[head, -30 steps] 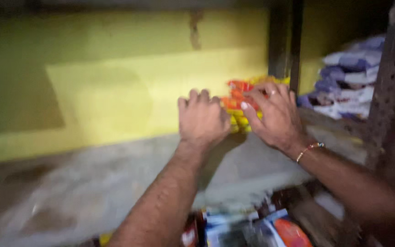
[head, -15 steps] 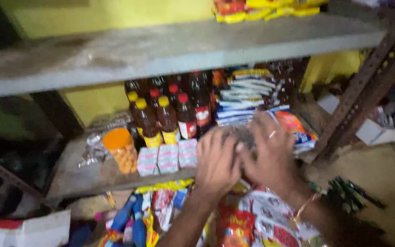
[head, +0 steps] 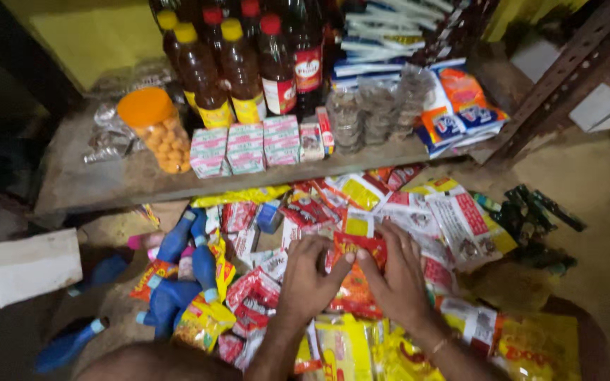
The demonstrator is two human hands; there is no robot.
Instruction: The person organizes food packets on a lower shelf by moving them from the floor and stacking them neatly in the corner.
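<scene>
- Head view: left hand (head: 312, 279) and right hand (head: 397, 275) together pinch a red sachet (head: 359, 248), lower centre.
- Earlier they hovered by the shelf (head: 107, 187); now they are lower, over the packet pile (head: 418, 212).

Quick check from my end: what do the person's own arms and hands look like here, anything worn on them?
Both forearms are bare, with no sleeves or gloves in view. The left hand wears nothing that I can see. The right hand has a thin bangle at the wrist. Any ring is too blurred to tell.
</scene>
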